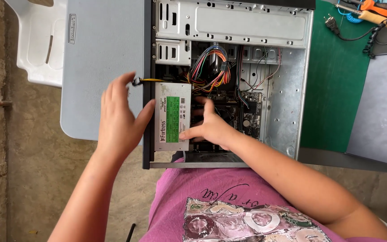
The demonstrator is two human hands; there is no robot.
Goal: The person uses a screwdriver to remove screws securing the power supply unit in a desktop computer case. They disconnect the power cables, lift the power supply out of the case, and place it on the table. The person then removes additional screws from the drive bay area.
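- On the table (99, 67), grey, biggest thing in shot: one open PC case (287, 89) lies on its side, overhanging the near edge toward the person. Risk: a shove could slide it off into the lap.
- One green mat (332, 89) under the case's far right side; one white chair (39, 45) top left, well apart.
- Inside the case, left end: one PSU (172, 117), grey box with green label, sitting against the left wall. Looks loose-ish, cannot tell if screwed. Risk: it could tip or drop onto the board if it's pushed unevenly.
- One motherboard (242, 114), just right of the PSU. Risk: PSU corner or knuckles could scrape components.
- One cable bundle (209, 71), multicolour, running from the PSU toward the upper bay; one yellow-black lead with plug (136, 81) pokes out over the case wall. Risk: wires get pinched or snagged between PSU and wall.
- Left hand (119, 118): outside the case, fingers spread, thumb touching the PSU's left edge; open, grasping nothing.
- Right hand (209, 127): inside the case, flat against the PSU's right side, index finger on its lower corner; pressing, not closed around it. Risk: sharp sheet-metal edges near wrist.
- Top right, well apart: tool handles (379, 11), at least two, orange and wood; one coiled black cord (375, 38); one mains plug (331, 22).
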